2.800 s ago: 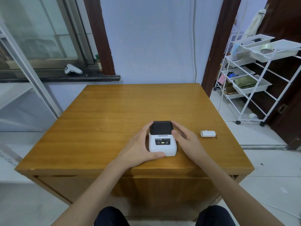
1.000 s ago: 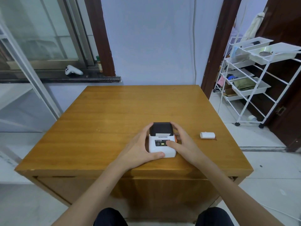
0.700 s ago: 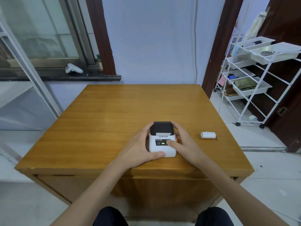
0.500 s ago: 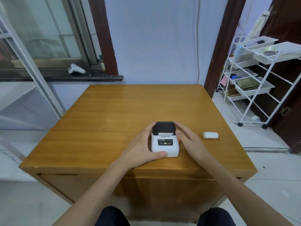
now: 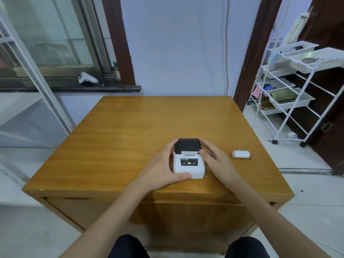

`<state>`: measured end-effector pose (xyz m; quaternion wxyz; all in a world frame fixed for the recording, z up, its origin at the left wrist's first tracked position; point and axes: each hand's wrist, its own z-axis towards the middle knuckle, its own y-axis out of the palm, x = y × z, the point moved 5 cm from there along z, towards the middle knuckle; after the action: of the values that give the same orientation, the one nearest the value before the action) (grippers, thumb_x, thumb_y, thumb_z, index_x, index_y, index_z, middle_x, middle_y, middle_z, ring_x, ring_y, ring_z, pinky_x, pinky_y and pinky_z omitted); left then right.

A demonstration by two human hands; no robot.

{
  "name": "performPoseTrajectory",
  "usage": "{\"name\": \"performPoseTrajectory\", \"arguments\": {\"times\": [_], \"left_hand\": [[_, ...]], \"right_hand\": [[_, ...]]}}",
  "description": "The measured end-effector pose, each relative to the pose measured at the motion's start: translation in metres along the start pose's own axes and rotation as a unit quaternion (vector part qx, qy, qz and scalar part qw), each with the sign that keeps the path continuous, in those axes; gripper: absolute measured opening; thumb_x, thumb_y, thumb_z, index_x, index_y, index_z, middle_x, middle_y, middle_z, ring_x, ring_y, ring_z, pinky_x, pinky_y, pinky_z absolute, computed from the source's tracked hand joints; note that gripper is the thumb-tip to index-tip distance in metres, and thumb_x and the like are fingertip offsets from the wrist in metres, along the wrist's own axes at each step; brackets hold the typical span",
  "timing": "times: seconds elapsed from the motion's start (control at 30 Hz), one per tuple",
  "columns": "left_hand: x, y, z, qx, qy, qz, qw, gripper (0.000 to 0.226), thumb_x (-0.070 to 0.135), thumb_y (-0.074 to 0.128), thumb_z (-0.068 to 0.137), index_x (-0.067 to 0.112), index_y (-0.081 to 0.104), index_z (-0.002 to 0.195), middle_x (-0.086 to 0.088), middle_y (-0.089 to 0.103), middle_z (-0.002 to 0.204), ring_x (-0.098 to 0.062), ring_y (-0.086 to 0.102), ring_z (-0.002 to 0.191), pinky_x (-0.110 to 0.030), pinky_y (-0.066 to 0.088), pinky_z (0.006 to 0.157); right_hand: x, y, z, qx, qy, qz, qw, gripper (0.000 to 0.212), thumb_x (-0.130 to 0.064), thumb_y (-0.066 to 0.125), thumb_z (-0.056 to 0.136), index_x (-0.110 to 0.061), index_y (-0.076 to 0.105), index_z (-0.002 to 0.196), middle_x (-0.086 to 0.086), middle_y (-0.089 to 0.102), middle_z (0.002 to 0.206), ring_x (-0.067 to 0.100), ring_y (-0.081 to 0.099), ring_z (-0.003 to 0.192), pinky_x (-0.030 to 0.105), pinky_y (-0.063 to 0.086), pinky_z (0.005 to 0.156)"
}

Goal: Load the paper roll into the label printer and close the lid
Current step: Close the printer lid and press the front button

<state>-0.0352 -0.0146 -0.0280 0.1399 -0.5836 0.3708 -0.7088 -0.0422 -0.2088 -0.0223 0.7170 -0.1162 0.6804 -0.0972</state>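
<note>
1. Wooden table [image 5: 149, 120] against a pale wall carries a white label printer [image 5: 189, 164] near its front edge.
2. Left hand [image 5: 160, 168] clamps the printer's left side; right hand [image 5: 216, 161] rests fingers spread against its right side.
3. Black lid [image 5: 187, 145] looks shut, so opening it seems next.
4. Paper roll [image 5: 241, 154] lies well right, untouched.
5. White trolley [image 5: 290, 94] trays hold folded cloth and oddments.

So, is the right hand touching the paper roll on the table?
Apart. The head view shows bare table between the right hand and the paper roll.
</note>
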Motion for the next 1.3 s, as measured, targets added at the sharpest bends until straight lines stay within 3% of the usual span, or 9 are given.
{"name": "performPoseTrajectory", "arguments": {"times": [0.23,0.47,0.83,0.93,1.17,1.3], "left_hand": [[0.0013,-0.0003,-0.0005,-0.001,-0.001,0.004,1.0,0.117,0.069,0.08,0.064,0.047,0.009,0.154,0.015,0.039,0.154,-0.004,0.042,0.132,-0.035,0.04,0.109],[0.0017,-0.0004,-0.0002,-0.001,-0.001,0.005,1.0,0.116,0.068,0.08,0.065,0.045,0.009,0.154,0.014,0.041,0.153,-0.005,0.043,0.131,-0.035,0.041,0.108],[0.0014,-0.0007,-0.0005,-0.003,-0.004,0.009,1.0,0.117,0.072,0.078,0.063,0.046,0.008,0.154,0.013,0.04,0.154,-0.006,0.042,0.133,-0.04,0.041,0.11],[0.0012,-0.0005,-0.0006,-0.003,-0.004,0.011,1.0,0.117,0.071,0.078,0.064,0.048,0.007,0.153,0.014,0.041,0.152,-0.006,0.043,0.132,-0.039,0.041,0.109],[0.0005,-0.0003,0.0001,-0.004,-0.002,0.008,1.0,0.116,0.069,0.079,0.064,0.046,0.008,0.154,0.013,0.042,0.151,-0.004,0.043,0.13,-0.035,0.041,0.107],[0.0002,-0.0001,0.0008,-0.004,-0.001,0.008,1.0,0.116,0.068,0.08,0.065,0.046,0.008,0.154,0.014,0.042,0.152,-0.003,0.043,0.129,-0.032,0.04,0.105]], "right_hand": [[-0.0021,0.0007,-0.0004,0.0,-0.003,-0.003,1.0,0.042,-0.026,0.051,0.097,-0.036,0.047,0.138,-0.035,0.057,0.103,-0.025,0.054,0.098,0.004,0.045,0.078],[-0.0025,0.0009,-0.0005,-0.001,-0.002,0.002,1.0,0.043,-0.026,0.052,0.097,-0.036,0.046,0.138,-0.035,0.057,0.104,-0.024,0.054,0.098,0.01,0.044,0.082],[-0.0024,0.0008,-0.0011,0.002,-0.001,0.003,1.0,0.042,-0.026,0.051,0.097,-0.036,0.047,0.138,-0.034,0.058,0.104,-0.022,0.055,0.099,0.009,0.046,0.079],[-0.0035,0.0007,-0.0015,0.003,-0.003,0.002,1.0,0.042,-0.025,0.051,0.097,-0.037,0.047,0.137,-0.035,0.057,0.104,-0.025,0.055,0.096,0.002,0.045,0.075],[-0.0022,0.0004,-0.001,-0.002,-0.001,0.008,1.0,0.042,-0.025,0.051,0.097,-0.037,0.047,0.138,-0.03,0.059,0.109,-0.021,0.055,0.101,0.007,0.047,0.077],[-0.0021,0.0003,-0.0015,-0.002,-0.001,0.01,1.0,0.043,-0.024,0.051,0.097,-0.037,0.047,0.138,-0.033,0.057,0.11,-0.024,0.053,0.099,0.001,0.044,0.075]]}}
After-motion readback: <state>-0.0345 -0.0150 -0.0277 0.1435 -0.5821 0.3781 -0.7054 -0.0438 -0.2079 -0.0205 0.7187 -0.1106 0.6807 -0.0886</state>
